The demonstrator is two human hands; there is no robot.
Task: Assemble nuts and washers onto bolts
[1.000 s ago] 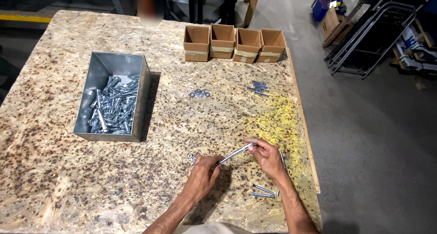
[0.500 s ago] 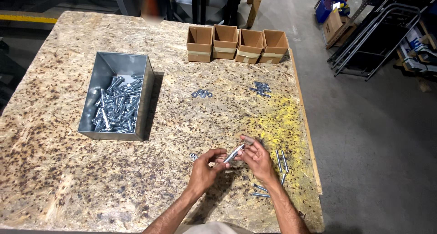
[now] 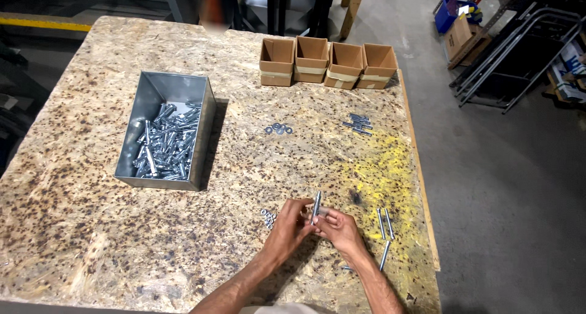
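Bolt [image 3: 316, 205] upright between both hands

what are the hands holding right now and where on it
Both hands, left and right, hold one long silver metal bolt by its lower part; its upper end sticks up free above the fingers.

A large speckled chipboard table [image 3: 91, 241], stained yellow near its right edge, is carrying everything. A rectangular grey metal bin [image 3: 166, 131] full of silver bolts is sitting on its left half. Four small open brown cardboard boxes [image 3: 328, 62] are standing in a row along the far edge. Loose metal washers [image 3: 278, 129], a cluster of short bolts [image 3: 358, 123], small nuts [image 3: 268, 217] and long thin silver rods [image 3: 384, 223] are lying scattered across the surface.
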